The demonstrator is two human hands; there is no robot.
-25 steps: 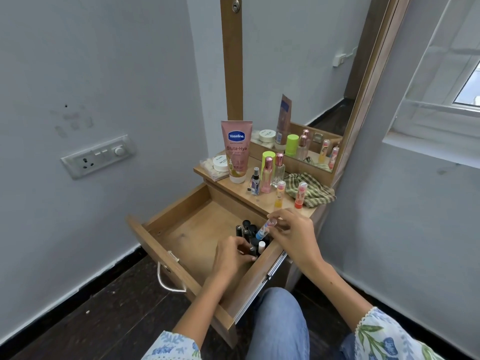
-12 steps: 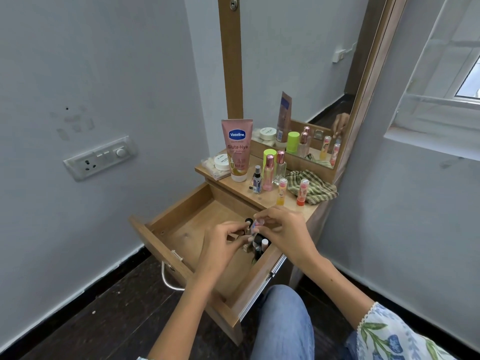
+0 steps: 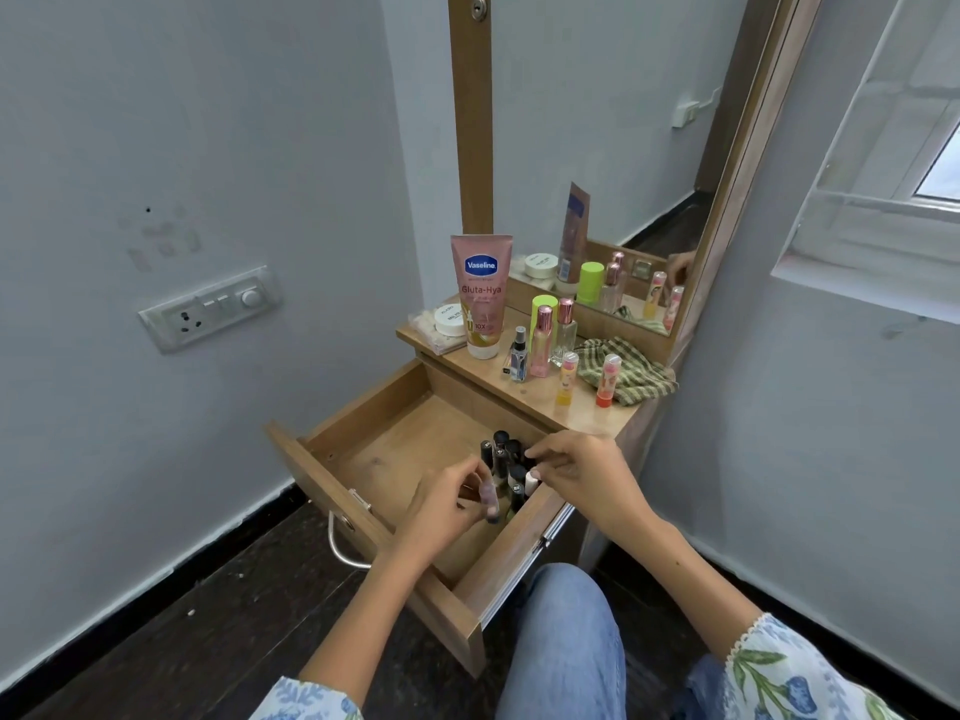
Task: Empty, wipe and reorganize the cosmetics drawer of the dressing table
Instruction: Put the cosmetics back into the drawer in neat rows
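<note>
Head view: open drawer [image 3: 363,444] below the worktop [image 3: 587,413]. Left hand [image 3: 441,506] holds a small, blurred tube [image 3: 489,504] over the drawer's near right part. Right hand [image 3: 576,472], fingers curled, pinches among upright dark bottles [image 3: 506,459] clustered at the drawer's right side, just beyond the left hand.

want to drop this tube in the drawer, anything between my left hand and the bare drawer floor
Nothing visible. The left hand holds the small blurred tube over the open wooden drawer; the dark upright bottles cluster to its right, under the right hand.
</note>
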